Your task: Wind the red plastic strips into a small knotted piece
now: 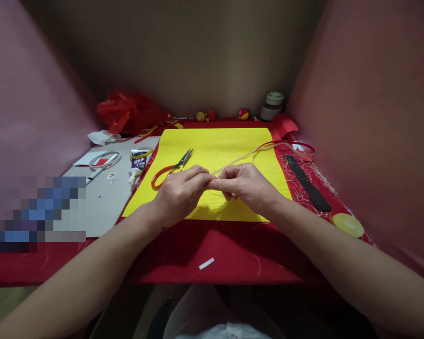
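Note:
My left hand (182, 193) and my right hand (249, 186) meet over a yellow ribbed sheet (212, 139), fingertips pinched together. A thin pale strip (240, 158) runs from the pinched fingers toward the back right and loops round there beside a red strip (284, 141). Its end between my fingers is hidden. Red-handled scissors (161, 175) lie on the sheet just beyond my left hand, blades slightly apart and pointing away. Fine loose threads are scattered over the sheet.
Left, a grey board (92, 207) bears a glue tube (139, 162) and a coiled white cord (105, 161). A black bar (307, 183) and yellow disc (347, 225) lie right. A red bag (127, 113) and jar (272, 107) stand behind. A white strip (207, 263) lies in front.

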